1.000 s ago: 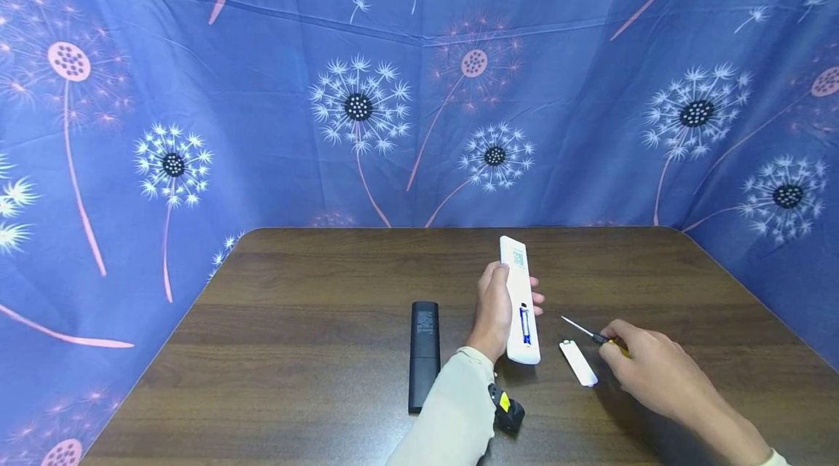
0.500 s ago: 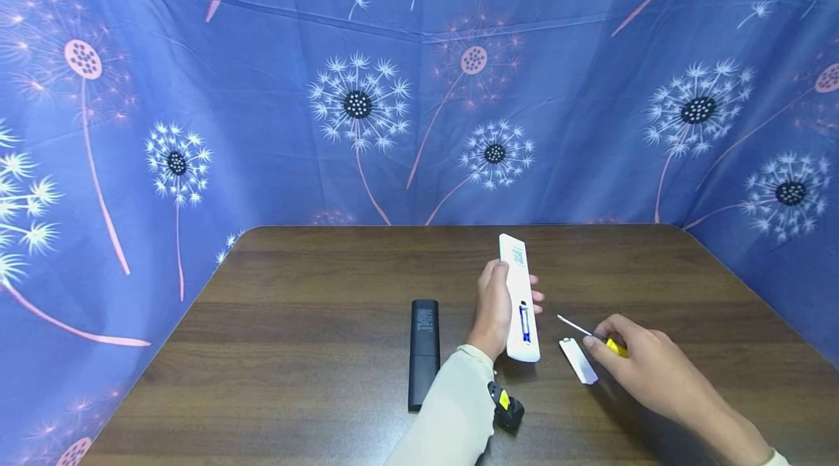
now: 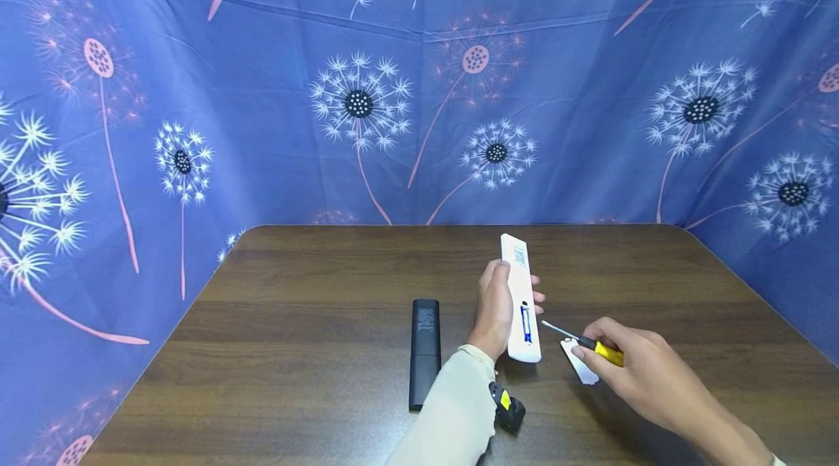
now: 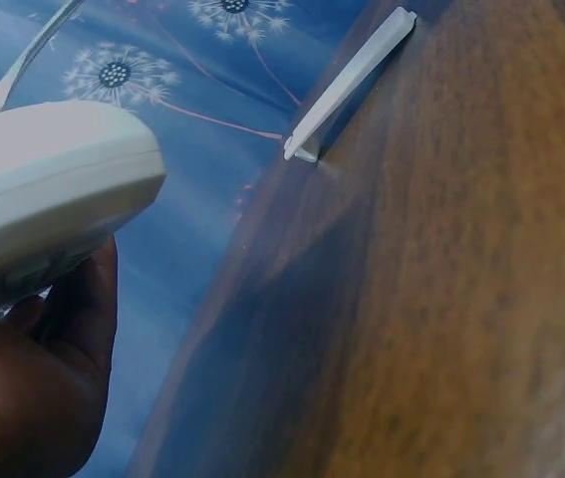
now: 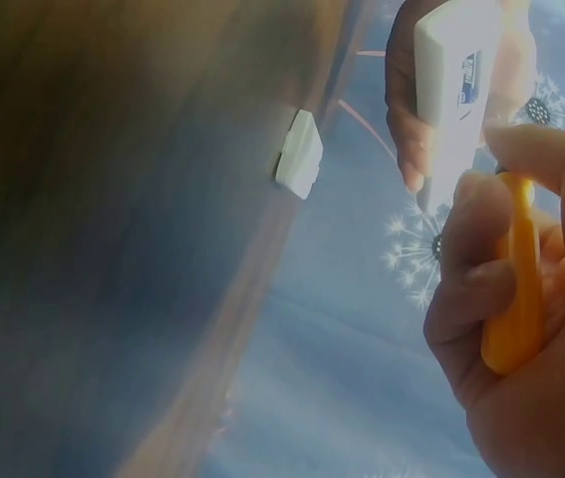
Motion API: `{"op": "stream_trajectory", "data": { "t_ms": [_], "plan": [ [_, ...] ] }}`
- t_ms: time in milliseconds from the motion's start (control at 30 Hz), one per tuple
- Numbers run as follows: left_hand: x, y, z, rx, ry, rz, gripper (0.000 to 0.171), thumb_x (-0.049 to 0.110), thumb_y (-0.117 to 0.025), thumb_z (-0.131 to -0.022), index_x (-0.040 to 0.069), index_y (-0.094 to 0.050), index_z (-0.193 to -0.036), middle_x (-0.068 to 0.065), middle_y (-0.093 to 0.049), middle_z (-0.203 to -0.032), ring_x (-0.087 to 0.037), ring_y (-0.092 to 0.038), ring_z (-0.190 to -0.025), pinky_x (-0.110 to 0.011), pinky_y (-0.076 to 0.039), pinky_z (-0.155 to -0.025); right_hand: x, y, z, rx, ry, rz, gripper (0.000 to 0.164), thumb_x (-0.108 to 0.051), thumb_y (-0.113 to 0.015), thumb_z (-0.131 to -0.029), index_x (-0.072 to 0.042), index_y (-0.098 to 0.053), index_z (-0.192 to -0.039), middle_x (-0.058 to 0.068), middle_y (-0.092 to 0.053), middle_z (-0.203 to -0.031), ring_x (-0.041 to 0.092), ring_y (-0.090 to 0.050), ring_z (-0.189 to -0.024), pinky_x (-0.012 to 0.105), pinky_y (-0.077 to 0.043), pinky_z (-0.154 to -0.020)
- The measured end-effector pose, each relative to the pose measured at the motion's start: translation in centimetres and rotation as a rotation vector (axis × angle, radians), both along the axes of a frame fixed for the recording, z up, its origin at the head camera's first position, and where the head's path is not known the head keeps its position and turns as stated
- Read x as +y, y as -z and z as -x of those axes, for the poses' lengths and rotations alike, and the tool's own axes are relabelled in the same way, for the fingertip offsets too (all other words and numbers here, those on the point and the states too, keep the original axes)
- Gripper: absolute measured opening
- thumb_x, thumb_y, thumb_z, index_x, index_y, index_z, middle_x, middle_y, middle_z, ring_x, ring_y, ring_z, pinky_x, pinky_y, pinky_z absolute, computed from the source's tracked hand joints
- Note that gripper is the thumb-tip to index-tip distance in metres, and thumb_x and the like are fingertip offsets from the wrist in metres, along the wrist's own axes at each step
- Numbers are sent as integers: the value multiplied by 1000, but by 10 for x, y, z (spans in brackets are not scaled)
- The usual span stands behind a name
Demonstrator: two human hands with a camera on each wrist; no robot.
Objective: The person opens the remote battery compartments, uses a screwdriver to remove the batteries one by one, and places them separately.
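A person's left hand [image 3: 494, 312] holds a white remote control [image 3: 519, 287] above a wood-grain desk [image 3: 314, 291], a blue-and-white battery [image 3: 526, 325] exposed in its back. The right hand [image 3: 645, 368] grips a yellow-handled screwdriver [image 3: 589, 344] at four o'clock, its tip near the remote but apart. Good work here would likely mean bracing the remote firmly, bringing the tip in shallow at the battery's end and keeping any levering gentle to spare the wrapper. The left thumb lies at ten o'clock, fingertips showing at three; the screwdriver's shaft aims toward ten, above the battery cover [image 3: 585, 373]. A black remote control [image 3: 426, 354] lies at eight.
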State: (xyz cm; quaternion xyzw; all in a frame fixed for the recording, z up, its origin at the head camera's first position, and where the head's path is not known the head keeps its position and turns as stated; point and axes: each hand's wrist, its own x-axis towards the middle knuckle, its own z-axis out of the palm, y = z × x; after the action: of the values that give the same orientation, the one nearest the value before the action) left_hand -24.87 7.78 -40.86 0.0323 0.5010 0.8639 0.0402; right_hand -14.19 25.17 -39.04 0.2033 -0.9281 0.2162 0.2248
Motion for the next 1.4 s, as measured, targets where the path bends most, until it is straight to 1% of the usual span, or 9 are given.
{"op": "stream_trajectory", "data": {
  "t_ms": [167, 333, 500, 633, 733, 867, 1033, 1233, 1400],
  "plan": [
    [0, -1, -1, 8, 1, 13, 30, 24, -35, -103, 6, -54, -119, -18, -69, -93, -21, -68, -64, -32, -57, -52, -2, 0, 0, 1, -45, -4, 31, -12, -85, -80, -30, -62, -90, -24, -43, -65, -4, -39, -55, 19, -34, -48],
    [0, 0, -2, 13, 0, 19, 30, 25, -37, -102, 7, -54, -119, -20, -69, -93, -21, -66, -62, -31, -57, -51, -2, 0, -2, -18, -122, 13, 31, -12, -85, -81, -33, -64, -92, -25, -50, -69, -5, -44, -58, 19, -37, -50],
    [0, 1, -1, 15, -10, 8, 29, 25, -38, -101, 6, -53, -117, -22, -69, -93, -20, -64, -59, -30, -55, -50, -1, 0, -1, -40, -165, 9, 24, -14, -84, -82, -28, -70, -95, -24, -59, -78, -5, -49, -63, 20, -42, -52],
    [0, 0, -1, 13, -15, 5, 28, 24, -38, -102, 6, -53, -117, -24, -69, -94, -20, -64, -59, -29, -55, -49, -1, -1, 1, -43, -158, -30, 21, -17, -84, -83, -26, -72, -97, -24, -63, -86, -5, -50, -67, 21, -45, -55],
    [0, 0, -2, 11, -9, 11, 28, 24, -38, -102, 7, -54, -118, -23, -69, -94, -19, -64, -59, -28, -55, -49, 1, -3, 1, -60, -131, -63, 21, -20, -84, -83, -27, -72, -98, -24, -64, -88, -6, -50, -68, 22, -44, -55],
    [1, -1, -4, 8, -11, 16, 28, 24, -38, -102, 7, -54, -117, -22, -69, -92, -19, -63, -58, -28, -54, -49, 2, -3, 0, -68, -132, -85, 21, -21, -84, -83, -27, -73, -99, -24, -64, -89, -6, -50, -69, 22, -45, -55],
    [3, 0, -4, 7, -16, 32, 27, 25, -39, -102, 8, -55, -115, -21, -69, -92, -20, -64, -58, -29, -55, -49, 4, -2, 3, -22, -167, -101, 25, -18, -85, -81, -27, -73, -101, -24, -64, -90, -7, -50, -69, 22, -45, -54],
    [3, 0, -4, 14, -10, 43, 27, 25, -39, -103, 8, -55, -115, -22, -70, -93, -20, -64, -57, -30, -55, -49, 4, -2, 8, 80, -206, -146, 32, -14, -87, -75, -26, -73, -101, -28, -54, -83, -9, -42, -63, 18, -36, -50],
    [2, 1, -4, 12, 0, 40, 27, 25, -36, -105, 8, -53, -117, -24, -69, -96, -19, -64, -58, -29, -55, -48, 3, -3, 11, 145, -226, -171, 33, -14, -88, -73, -27, -73, -99, -29, -48, -79, -11, -37, -60, 15, -31, -49]
  ]
}}
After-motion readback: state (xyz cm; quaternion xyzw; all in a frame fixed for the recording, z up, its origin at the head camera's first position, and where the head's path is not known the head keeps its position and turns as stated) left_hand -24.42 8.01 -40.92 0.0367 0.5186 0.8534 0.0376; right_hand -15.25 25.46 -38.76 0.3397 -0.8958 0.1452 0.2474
